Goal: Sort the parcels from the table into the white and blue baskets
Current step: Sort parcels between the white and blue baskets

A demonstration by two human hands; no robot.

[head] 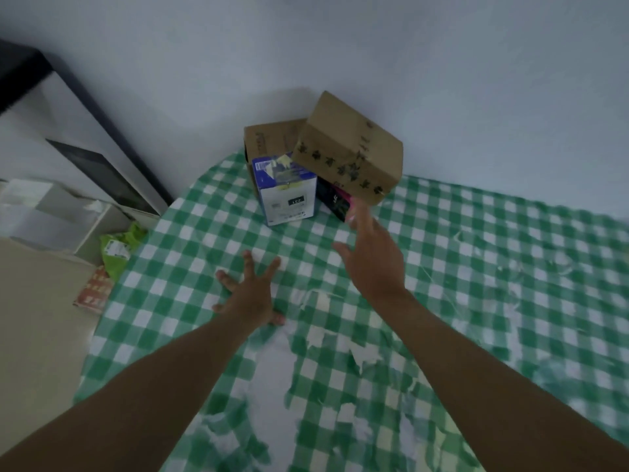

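Observation:
Several parcels stand clustered at the table's far edge by the wall. A tilted brown cardboard box (350,148) leans on top of the others. Under it stands a blue and white box (287,195), behind that a second brown box (269,139), and to the right a black and pink box (337,201). My right hand (369,253) is stretched out with straight fingers, its tips just short of the tilted box's lower corner. My left hand (250,291) lies flat on the green checked tablecloth (476,267), fingers spread. No basket is in view.
Left of the table, on the floor, lie a green bag (119,247) and a red printed packet (93,291). White shelving (51,212) and a dark-framed cabinet (102,137) stand at the left. The wall runs right behind the parcels. The cloth is worn in patches.

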